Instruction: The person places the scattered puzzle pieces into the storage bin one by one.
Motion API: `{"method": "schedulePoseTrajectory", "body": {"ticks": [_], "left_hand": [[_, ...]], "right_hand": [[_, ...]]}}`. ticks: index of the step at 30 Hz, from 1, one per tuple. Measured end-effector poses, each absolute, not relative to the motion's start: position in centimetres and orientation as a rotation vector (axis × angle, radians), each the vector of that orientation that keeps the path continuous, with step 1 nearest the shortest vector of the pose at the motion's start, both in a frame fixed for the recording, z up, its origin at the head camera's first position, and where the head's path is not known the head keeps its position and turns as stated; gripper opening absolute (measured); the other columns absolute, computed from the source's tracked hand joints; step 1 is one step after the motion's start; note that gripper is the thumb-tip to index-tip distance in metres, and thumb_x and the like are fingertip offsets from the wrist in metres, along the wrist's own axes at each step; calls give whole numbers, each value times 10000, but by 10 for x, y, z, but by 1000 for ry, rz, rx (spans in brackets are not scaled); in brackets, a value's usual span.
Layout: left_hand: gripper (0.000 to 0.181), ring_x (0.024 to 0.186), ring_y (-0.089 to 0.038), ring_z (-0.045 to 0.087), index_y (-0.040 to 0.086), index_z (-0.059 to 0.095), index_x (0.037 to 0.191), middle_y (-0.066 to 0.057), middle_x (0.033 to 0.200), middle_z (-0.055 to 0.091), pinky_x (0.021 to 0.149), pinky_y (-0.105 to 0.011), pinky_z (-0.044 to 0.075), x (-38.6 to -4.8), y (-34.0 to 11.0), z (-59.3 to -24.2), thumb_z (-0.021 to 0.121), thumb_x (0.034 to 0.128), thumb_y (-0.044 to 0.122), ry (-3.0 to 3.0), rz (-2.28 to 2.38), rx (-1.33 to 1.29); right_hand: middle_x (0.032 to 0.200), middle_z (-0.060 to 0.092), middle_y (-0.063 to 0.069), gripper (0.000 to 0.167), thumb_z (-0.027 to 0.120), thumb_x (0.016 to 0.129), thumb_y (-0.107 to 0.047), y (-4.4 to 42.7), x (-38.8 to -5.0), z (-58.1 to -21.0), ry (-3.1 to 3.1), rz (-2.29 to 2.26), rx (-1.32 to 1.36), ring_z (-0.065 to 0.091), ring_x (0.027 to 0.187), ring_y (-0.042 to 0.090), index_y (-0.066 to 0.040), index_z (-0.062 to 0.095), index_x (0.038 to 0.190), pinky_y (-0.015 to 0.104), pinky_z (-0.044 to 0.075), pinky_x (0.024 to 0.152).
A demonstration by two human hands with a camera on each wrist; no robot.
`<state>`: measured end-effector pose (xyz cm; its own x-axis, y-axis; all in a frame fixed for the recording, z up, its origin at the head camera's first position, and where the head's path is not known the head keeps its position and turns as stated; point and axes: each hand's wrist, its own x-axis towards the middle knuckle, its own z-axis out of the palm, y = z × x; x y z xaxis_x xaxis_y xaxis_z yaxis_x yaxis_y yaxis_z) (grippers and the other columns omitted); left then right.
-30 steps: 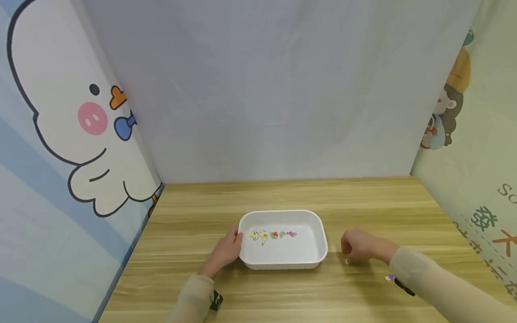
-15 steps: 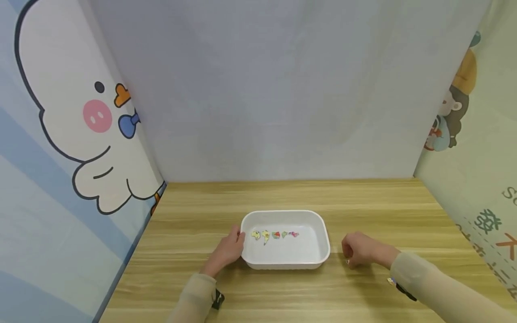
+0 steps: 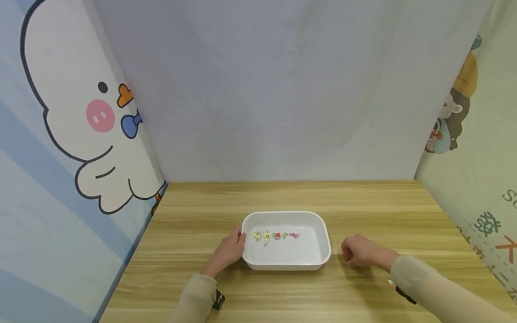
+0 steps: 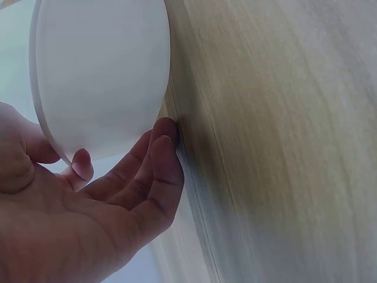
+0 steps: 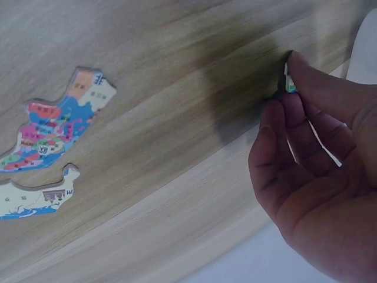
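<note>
A white rectangular tray stands on the wooden table, with several small coloured puzzle pieces in a row inside it. At its left end my left hand grips the rim; the left wrist view has the thumb at the rim and fingers against the outer wall. To the right of the tray, my right hand pinches a small puzzle piece between thumb and fingertips, low over the table. Most of that piece is hidden by the fingers.
Two map-printed puzzle pieces lie on the table in the right wrist view: a multicoloured one and a cream-and-blue one. Grey cloth hangs behind the table, with printed curtains at both sides.
The small piece under my right fingertips, plain to see on the table a second ago, is now mostly covered by the pinching fingers. My left hand stays on the tray; the head view has shifted slightly.
</note>
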<state>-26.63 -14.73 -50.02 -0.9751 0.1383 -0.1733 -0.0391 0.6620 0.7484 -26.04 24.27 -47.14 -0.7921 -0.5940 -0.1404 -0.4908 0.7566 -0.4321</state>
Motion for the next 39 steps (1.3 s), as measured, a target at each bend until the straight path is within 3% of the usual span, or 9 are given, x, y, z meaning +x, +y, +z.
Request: {"method": "schedulePoseTrajectory", "body": {"ticks": [17, 26, 34, 39], "left_hand": [[216, 672, -212, 502, 63, 440, 1119, -91, 822, 523, 574, -333, 399, -267, -146, -497, 354, 1037, 243, 2670, 1204, 47], [205, 659, -211, 498, 68, 429, 1115, -90, 804, 520, 564, -334, 396, -266, -146, -499, 346, 1040, 240, 2666, 1210, 59], [198, 665, -213, 494, 70, 422, 1105, -89, 805, 515, 566, -336, 391, -265, -145, -498, 343, 1040, 239, 2676, 1192, 71], [195, 656, -206, 490, 72, 423, 1088, -82, 795, 511, 560, -333, 389, -266, -145, -499, 343, 1040, 243, 2680, 1192, 86]], "right_hand": [[629, 605, -51, 143, 767, 668, 26, 249, -270, -461, 2516, -706, -848, 500, 569, 30, -76, 667, 682, 249, 443, 538], [723, 637, -35, 77, 692, 771, 20, 255, -277, -462, 2506, -760, -773, 544, 629, 68, -7, 715, 839, 269, 467, 577], [696, 623, 73, 88, 587, 815, 112, 259, -285, -461, 2460, -975, -643, 590, 610, 183, 91, 663, 854, 294, 496, 531], [708, 619, 85, 63, 602, 860, 60, 258, -289, -453, 2504, -953, -596, 598, 631, 208, 82, 652, 891, 336, 513, 546]]}}
